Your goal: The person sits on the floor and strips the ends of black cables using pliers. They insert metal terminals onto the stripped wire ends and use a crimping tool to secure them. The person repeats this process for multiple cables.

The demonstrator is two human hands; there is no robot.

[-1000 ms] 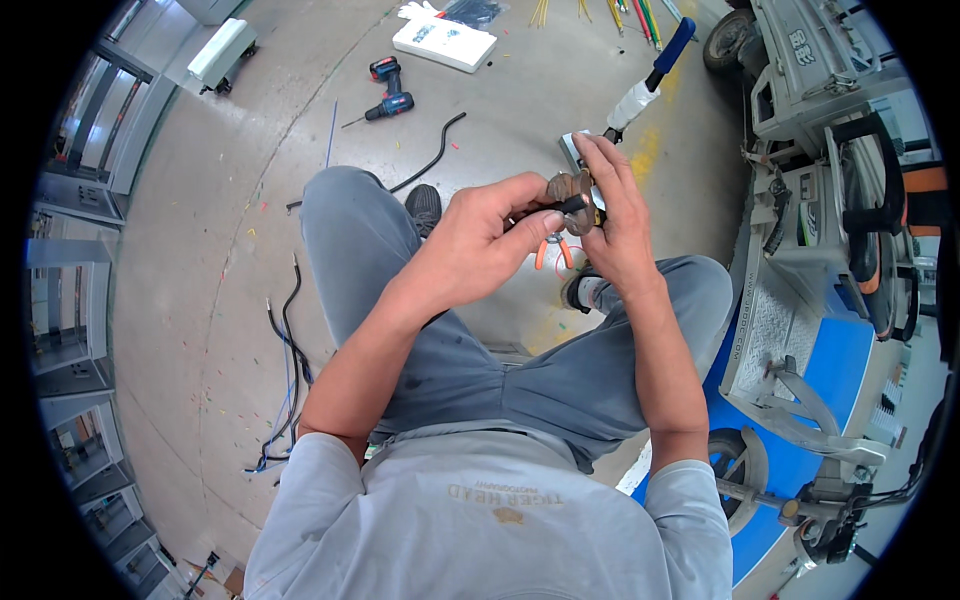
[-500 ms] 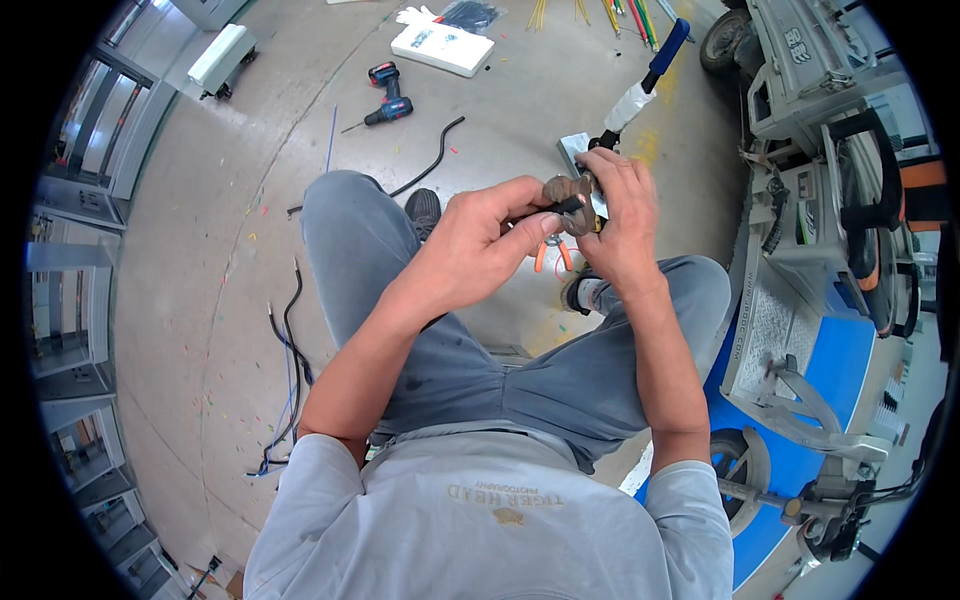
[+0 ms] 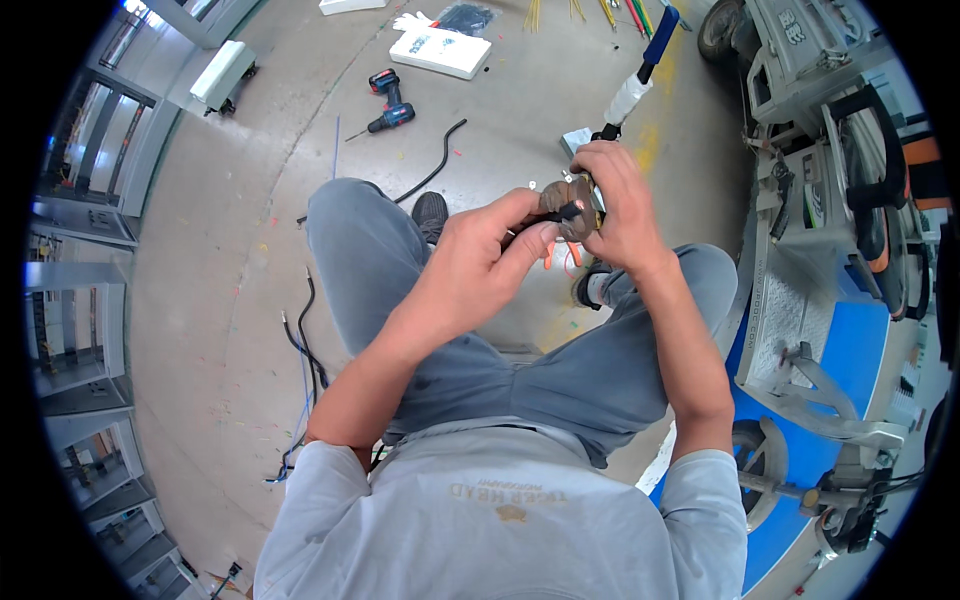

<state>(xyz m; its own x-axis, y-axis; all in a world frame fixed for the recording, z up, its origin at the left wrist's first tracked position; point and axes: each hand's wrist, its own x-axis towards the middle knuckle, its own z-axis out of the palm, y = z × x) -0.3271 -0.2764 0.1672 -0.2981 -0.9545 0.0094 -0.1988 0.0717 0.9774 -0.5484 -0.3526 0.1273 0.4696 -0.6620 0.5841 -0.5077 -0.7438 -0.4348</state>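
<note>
Between my thumb and fingers, my left hand [image 3: 470,258] is closed on a black cable [image 3: 571,211] whose copper-coloured end points right. That end lies against the rounded brown metal jaws of a cable cutter [image 3: 584,190]. Around the right side of the cutter's head wraps my right hand [image 3: 628,205], its palm hiding part of the tool. Beyond my fingers a handle with white wrapping and a blue grip [image 3: 661,36] slants up to the right. Orange-handled pliers [image 3: 573,254] show just below the jaws, partly covered.
A cordless drill [image 3: 391,102] and a loose black cable [image 3: 436,165] lie on the floor ahead. More black cables [image 3: 308,340] are at my left. A white box [image 3: 440,51] sits farther off. A grey vehicle [image 3: 800,90] and blue mat [image 3: 850,370] are at right.
My view has shifted slightly. The copper end of the cable shows more plainly at the jaws, and my right hand has tilted a little with the cutter.
</note>
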